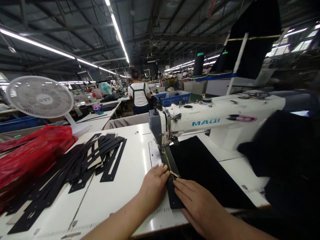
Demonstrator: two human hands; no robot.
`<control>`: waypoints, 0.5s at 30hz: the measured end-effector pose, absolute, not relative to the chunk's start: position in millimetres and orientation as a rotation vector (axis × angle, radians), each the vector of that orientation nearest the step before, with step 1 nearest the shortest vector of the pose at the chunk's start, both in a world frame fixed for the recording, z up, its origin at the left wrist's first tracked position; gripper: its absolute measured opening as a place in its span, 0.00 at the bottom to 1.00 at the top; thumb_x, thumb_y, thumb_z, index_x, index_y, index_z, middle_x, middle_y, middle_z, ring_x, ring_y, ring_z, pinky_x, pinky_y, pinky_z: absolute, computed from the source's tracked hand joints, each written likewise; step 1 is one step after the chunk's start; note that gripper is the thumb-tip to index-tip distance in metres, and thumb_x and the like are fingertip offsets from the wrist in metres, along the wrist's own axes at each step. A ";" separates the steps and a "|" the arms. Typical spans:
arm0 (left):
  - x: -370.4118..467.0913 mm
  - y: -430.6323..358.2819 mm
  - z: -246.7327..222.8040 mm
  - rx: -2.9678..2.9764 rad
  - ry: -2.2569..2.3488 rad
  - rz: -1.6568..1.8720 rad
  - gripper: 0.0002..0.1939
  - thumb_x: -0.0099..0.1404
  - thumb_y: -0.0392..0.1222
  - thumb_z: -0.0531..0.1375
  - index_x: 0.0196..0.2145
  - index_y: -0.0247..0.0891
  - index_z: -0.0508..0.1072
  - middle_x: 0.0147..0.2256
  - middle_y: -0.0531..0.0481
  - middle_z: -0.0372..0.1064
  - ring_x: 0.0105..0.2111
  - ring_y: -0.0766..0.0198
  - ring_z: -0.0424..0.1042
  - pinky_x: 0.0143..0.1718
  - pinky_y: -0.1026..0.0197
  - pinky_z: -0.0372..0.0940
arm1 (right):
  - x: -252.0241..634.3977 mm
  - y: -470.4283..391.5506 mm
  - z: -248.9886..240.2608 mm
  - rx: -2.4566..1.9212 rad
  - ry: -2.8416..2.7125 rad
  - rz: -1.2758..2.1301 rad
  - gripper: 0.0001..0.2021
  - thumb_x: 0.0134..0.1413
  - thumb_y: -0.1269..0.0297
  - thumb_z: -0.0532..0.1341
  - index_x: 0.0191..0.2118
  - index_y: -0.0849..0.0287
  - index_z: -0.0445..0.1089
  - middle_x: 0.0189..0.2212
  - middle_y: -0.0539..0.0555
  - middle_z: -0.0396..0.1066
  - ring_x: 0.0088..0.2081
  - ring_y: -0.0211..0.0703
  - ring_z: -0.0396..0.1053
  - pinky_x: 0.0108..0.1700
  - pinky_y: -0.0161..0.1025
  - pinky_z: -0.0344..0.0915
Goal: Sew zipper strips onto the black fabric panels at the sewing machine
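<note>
A white sewing machine (185, 118) stands over a black strip (174, 196) with a gold-toothed zipper (168, 160) along it, the strip's far end under the presser foot. Beside it lies a large black fabric panel (205, 170). My left hand (155, 183) rests on the strip's left edge, fingers together and pressed down near the gold zipper pull (175, 174). On the right side, my right hand (196, 200) lies flat over strip and panel, its fingertips by the pull.
Many black frame-shaped pieces (112, 163) are piled at left, beside red plastic (37, 153) and a white fan (40, 96). Dark fabric (292, 150) hangs at right. Beyond the table are a person (140, 95) and a blue basket (175, 98).
</note>
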State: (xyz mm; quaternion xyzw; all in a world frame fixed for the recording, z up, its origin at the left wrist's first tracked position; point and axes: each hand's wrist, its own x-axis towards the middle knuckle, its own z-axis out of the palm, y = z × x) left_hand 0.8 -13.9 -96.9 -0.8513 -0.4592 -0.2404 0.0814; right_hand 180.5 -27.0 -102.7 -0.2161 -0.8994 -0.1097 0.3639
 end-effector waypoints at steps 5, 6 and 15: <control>1.6 -13.2 -100.9 -2.527 -1.396 -0.745 0.17 0.54 0.25 0.54 0.42 0.31 0.72 0.44 0.39 0.71 0.45 0.53 0.71 0.48 0.48 0.66 | 171.4 -18.3 -110.2 -0.508 -2.226 -0.308 0.19 0.53 0.81 0.44 0.32 0.70 0.73 0.32 0.62 0.74 0.36 0.44 0.71 0.42 0.37 0.69; 1.4 -12.8 -101.1 -2.524 -1.382 -0.755 0.17 0.54 0.25 0.54 0.41 0.31 0.72 0.44 0.38 0.71 0.45 0.52 0.71 0.48 0.47 0.67 | 170.8 -18.5 -110.9 -0.513 -2.219 -0.287 0.19 0.54 0.81 0.44 0.31 0.69 0.73 0.31 0.62 0.74 0.35 0.44 0.71 0.41 0.37 0.70; -3.2 -3.9 -103.3 -2.525 -1.374 -0.674 0.18 0.54 0.25 0.54 0.43 0.33 0.71 0.46 0.38 0.70 0.45 0.52 0.70 0.48 0.46 0.66 | 166.8 -8.9 -123.8 -0.500 -2.132 -0.257 0.19 0.56 0.79 0.44 0.30 0.69 0.73 0.31 0.62 0.74 0.35 0.46 0.71 0.41 0.37 0.70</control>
